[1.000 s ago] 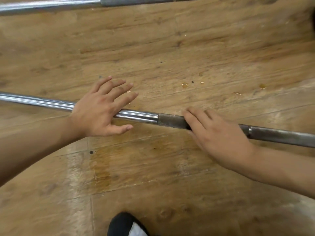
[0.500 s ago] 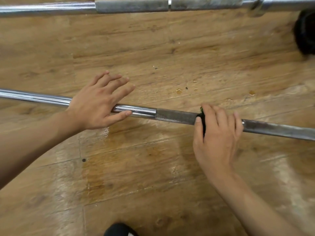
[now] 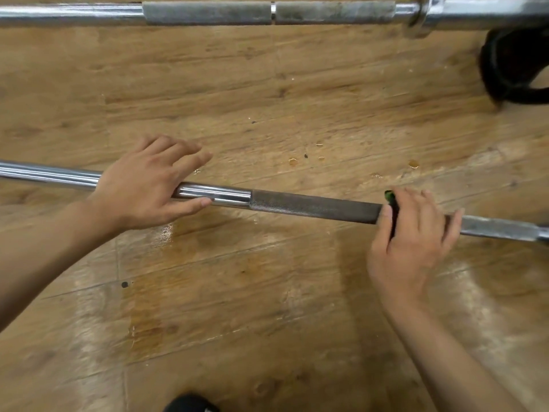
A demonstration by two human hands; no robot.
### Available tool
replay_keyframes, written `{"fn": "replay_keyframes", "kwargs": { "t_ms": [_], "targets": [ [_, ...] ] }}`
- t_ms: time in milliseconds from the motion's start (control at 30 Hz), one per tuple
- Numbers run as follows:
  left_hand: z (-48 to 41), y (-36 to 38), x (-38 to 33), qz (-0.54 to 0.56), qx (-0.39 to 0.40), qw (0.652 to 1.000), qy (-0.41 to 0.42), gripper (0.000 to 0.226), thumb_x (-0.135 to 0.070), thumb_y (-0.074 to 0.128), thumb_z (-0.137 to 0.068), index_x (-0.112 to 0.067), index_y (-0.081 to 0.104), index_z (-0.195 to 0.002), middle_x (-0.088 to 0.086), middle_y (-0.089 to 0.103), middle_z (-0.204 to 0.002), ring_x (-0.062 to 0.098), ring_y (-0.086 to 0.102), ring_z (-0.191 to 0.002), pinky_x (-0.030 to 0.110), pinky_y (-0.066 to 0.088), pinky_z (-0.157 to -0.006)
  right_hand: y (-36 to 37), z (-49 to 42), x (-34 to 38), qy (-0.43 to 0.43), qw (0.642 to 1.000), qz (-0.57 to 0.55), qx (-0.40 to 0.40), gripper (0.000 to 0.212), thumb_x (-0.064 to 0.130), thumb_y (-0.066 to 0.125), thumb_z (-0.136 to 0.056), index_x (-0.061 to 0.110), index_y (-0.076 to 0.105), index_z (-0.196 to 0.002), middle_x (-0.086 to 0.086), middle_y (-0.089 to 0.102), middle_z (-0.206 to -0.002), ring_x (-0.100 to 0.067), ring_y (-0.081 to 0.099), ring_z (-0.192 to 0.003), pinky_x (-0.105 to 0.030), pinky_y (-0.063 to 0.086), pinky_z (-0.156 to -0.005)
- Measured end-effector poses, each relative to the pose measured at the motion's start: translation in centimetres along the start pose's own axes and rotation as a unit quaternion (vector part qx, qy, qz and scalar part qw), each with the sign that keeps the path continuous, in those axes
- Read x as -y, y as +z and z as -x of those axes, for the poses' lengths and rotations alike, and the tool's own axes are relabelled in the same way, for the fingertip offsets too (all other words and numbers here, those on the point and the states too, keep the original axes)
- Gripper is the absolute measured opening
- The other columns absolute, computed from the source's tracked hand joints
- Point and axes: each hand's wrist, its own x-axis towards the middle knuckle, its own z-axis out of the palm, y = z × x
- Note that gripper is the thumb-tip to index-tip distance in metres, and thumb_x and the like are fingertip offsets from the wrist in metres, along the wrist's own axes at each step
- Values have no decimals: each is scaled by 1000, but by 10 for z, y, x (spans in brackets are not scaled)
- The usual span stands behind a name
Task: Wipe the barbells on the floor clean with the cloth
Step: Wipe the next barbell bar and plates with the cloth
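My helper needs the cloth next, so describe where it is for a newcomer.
On the wooden floor, find the nearer barbell of two. At the right end of its dark knurled grip, the right hand holds the cloth against it. Its green corner peeking from the hand is the only green around.

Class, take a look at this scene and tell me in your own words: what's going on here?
A person is wiping the nearer barbell on the wooden floor. The left hand rests on its shiny section with fingers straight, apparently steadying it. The right hand grips a dark cloth with a green edge around the rough grip section. A second barbell lies farther away, untouched.
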Motion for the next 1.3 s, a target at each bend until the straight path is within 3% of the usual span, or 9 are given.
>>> {"fn": "replay_keyframes", "kwargs": {
  "t_ms": [133, 300, 367, 533, 633, 700, 833, 1100, 1300],
  "targets": [
    [3, 1, -6, -8, 1, 1000, -6, 89, -76, 34, -96, -6, 57, -145, 19, 63, -137, 40, 57, -119, 53, 39, -104, 14, -1, 49, 83, 996, -27, 2, 30, 18, 49, -102, 10, 69, -123, -11, 68, -125, -34, 49, -139, -54, 14, -128],
    [8, 0, -10, -2, 8, 1000, -16, 90, -77, 34, -97, -3, 58, -143, 22, 63, -136, 42, 58, -118, 54, 42, -99, 21, 17, 129, -107, 983, -74, 130, 28, 26, 48, -103, 17, 68, -120, -2, 69, -122, -27, 51, -138, -52, 7, -129],
    [10, -1, -12, -3, 7, 1000, -19, 89, -76, 36, -96, -3, 58, -143, 22, 63, -136, 42, 58, -119, 54, 42, -96, 15, 15, 115, -130, 979, -86, 131, 25, 29, 48, -106, 20, 68, -118, 1, 70, -121, -25, 52, -139, -56, 6, -128],
    [15, 0, -16, -7, -7, 1000, -27, 88, -73, 41, -94, -1, 60, -141, 23, 63, -134, 44, 59, -119, 56, 43, -98, -1, 13, 12, 54, 997, -58, -15, 27, 20, 51, -105, 8, 69, -122, -10, 68, -129, -32, 51, -140, -60, 12, -127],
    [18, 1, -19, -13, -1, 999, -32, 88, -72, 43, -94, 0, 60, -141, 23, 63, -135, 44, 59, -122, 57, 43, -98, 6, 9, 37, 120, 990, -65, -22, 27, 15, 51, -99, 7, 71, -115, -12, 70, -121, -35, 54, -135, -58, 17, -126],
    [19, 0, -20, -16, -4, 999, -36, 88, -72, 42, -95, 0, 61, -141, 22, 64, -135, 44, 58, -123, 57, 43, -99, 12, 9, 73, 51, 996, -67, 35, 23, 16, 54, -94, 10, 71, -109, -12, 71, -114, -34, 59, -126, -59, 22, -124],
    [19, -5, -22, -31, 9, 999, -42, 89, -76, 36, -95, -3, 61, -141, 21, 64, -136, 44, 57, -126, 57, 39, -104, 6, 10, 77, -106, 982, -101, 120, 22, 24, 50, -104, 16, 70, -107, -4, 72, -110, -26, 59, -130, -53, 1, -129],
    [17, -6, -26, -53, 0, 996, -68, 89, -75, 43, -86, -5, 62, -137, 22, 60, -141, 47, 52, -129, 60, 30, -113, -5, -6, -14, 113, 992, -45, -40, 24, 14, 52, -98, 6, 72, -109, -14, 72, -108, -34, 58, -131, -61, 14, -126],
    [8, -14, -31, -72, 25, 994, -82, 88, -72, 38, -89, -5, 61, -141, 27, 55, -141, 49, 48, -131, 60, 25, -117, 4, -11, 63, 11, 994, -48, 98, 29, 24, 48, -96, 14, 74, -100, -6, 75, -104, -25, 63, -120, -54, 10, -128]
  ]
}}
